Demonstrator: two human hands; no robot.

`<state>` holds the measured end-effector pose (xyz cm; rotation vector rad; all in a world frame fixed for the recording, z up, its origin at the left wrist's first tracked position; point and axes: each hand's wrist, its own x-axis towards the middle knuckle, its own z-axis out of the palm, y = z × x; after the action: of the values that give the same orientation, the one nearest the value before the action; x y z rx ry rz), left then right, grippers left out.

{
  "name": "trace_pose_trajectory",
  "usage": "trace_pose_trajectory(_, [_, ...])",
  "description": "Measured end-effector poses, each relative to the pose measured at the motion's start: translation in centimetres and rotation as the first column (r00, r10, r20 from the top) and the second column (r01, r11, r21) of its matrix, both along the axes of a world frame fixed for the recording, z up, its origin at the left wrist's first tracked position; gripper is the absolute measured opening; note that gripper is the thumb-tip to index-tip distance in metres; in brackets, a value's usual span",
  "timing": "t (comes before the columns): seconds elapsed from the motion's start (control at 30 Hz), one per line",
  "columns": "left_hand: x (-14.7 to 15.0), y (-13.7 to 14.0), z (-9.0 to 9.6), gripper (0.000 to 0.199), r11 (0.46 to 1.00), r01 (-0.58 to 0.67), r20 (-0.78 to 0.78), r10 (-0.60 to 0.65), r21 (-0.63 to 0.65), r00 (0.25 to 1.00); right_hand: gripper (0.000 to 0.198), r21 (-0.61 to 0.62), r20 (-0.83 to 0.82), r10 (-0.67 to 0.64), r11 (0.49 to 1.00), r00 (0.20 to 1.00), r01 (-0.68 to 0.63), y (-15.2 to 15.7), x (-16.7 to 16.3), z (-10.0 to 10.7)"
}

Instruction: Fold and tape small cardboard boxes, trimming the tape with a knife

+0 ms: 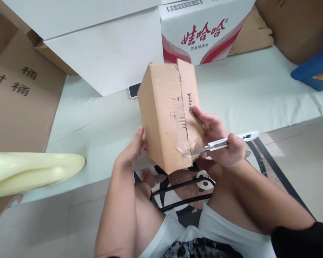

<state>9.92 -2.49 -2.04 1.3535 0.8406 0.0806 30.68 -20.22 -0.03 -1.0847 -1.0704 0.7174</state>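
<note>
A small brown cardboard box (167, 114) is held tilted above my lap. My left hand (131, 148) grips its left side, thumb up along the edge and the other fingers hidden behind it. On the right, my right hand (223, 138) has its fingers against the box and holds a white utility knife (220, 143) under the thumb. The knife's blade is out, and its tip is at the seam near the box's lower corner. Clear tape (185, 152) sticks up loosely there. Dark torn marks run along the seam of the flap.
A pale green cloth surface (231, 89) lies ahead. On it stand a large white box (104, 53), a white and red carton (204, 37), a phone (134, 90) and a blue container (316, 70). A pale yellow object (37, 172) juts in from the left, by a big cardboard box (18, 100).
</note>
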Motion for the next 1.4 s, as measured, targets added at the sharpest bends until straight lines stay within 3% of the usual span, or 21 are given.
trace_pose_trajectory(0.17, [0.8,0.1,0.7,0.082,0.993,0.093,-0.209,-0.077,0.067,0.975,0.057,0.041,-0.119,0.006,0.999,0.993,-0.001,0.1,0.8,0.5])
trace_pose_trajectory(0.23, [1.0,0.3,0.5,0.069,0.963,-0.002,-0.2,0.058,0.268,0.978,0.057,0.03,-0.098,-0.003,1.0,0.995,0.006,0.2,1.1,0.3])
trace_pose_trajectory(0.27, [1.1,0.1,0.4,0.063,0.904,-0.132,-0.107,0.191,0.408,0.976,0.058,0.025,-0.061,0.005,1.0,0.998,-0.003,0.2,1.3,0.1])
trace_pose_trajectory(0.33, [1.3,-0.7,0.3,0.059,0.679,-0.437,0.254,0.357,0.591,0.899,0.059,0.025,0.079,0.052,0.998,0.996,-0.054,0.2,1.5,-0.2])
trace_pose_trajectory(0.37, [1.3,-1.4,0.3,0.056,0.581,-0.528,0.43,0.312,0.619,0.847,0.059,0.034,0.162,0.08,0.996,0.984,-0.086,0.2,1.5,-0.3])
trace_pose_trajectory(0.43, [1.4,-2.9,0.6,0.047,0.497,-0.527,0.6,0.016,0.69,0.8,0.057,0.063,0.3,0.126,0.986,0.945,-0.152,0.1,1.5,-0.6])
trace_pose_trajectory(0.5, [1.5,-4.2,0.8,0.043,0.394,-0.436,0.545,-0.222,0.809,0.809,0.056,0.081,0.363,0.132,0.982,0.923,-0.172,0.1,1.2,-0.8])
trace_pose_trajectory(0.57, [1.7,-5.0,0.7,0.044,0.321,-0.394,0.484,-0.28,0.861,0.829,0.052,0.088,0.361,0.074,0.99,0.929,-0.113,0.2,0.8,-0.6])
trace_pose_trajectory(0.63, [1.9,-5.4,0.5,0.045,0.302,-0.418,0.493,-0.241,0.857,0.836,0.044,0.156,0.307,-0.088,0.987,0.948,0.042,0.1,0.3,0.0])
trace_pose_trajectory(0.7, [2.3,-5.9,0.2,0.045,0.294,-0.44,0.506,-0.207,0.849,0.838,0.035,0.279,0.223,-0.273,0.938,0.936,0.207,-0.1,-0.3,1.1])
trace_pose_trajectory(0.77, [2.7,-6.6,0.1,0.045,0.273,-0.466,0.52,-0.174,0.842,0.836,0.03,0.381,0.199,-0.38,0.879,0.903,0.286,-0.6,-1.1,2.5])
trace_pose_trajectory(0.8, [2.9,-7.0,0.1,0.045,0.256,-0.475,0.521,-0.159,0.842,0.839,0.028,0.392,0.24,-0.4,0.874,0.885,0.288,-0.9,-1.5,3.2])
trace_pose_trajectory(0.9, [3.6,-8.1,0.2,0.049,0.191,-0.49,0.517,-0.132,0.85,0.846,0.011,0.256,0.484,-0.369,0.927,0.794,0.275,-1.8,-2.5,4.9])
trace_pose_trajectory(1.0, [3.9,-8.4,0.1,0.059,0.132,-0.475,0.493,-0.173,0.87,0.853,0.01,0.116,0.629,-0.305,0.947,0.715,0.301,-2.2,-2.9,5.5])
trace_pose_trajectory(1.13, [3.7,-8.2,-0.5,0.064,0.087,-0.481,0.486,-0.257,0.872,0.835,0.007,0.102,0.633,-0.299,0.946,0.714,0.306,-2.2,-2.7,5.2])
trace_pose_trajectory(1.4, [3.8,-8.3,-0.9,0.059,0.091,-0.498,0.504,-0.239,0.862,0.83,0.008,0.037,0.64,-0.24,0.959,0.73,0.282,-1.9,-2.3,5.5])
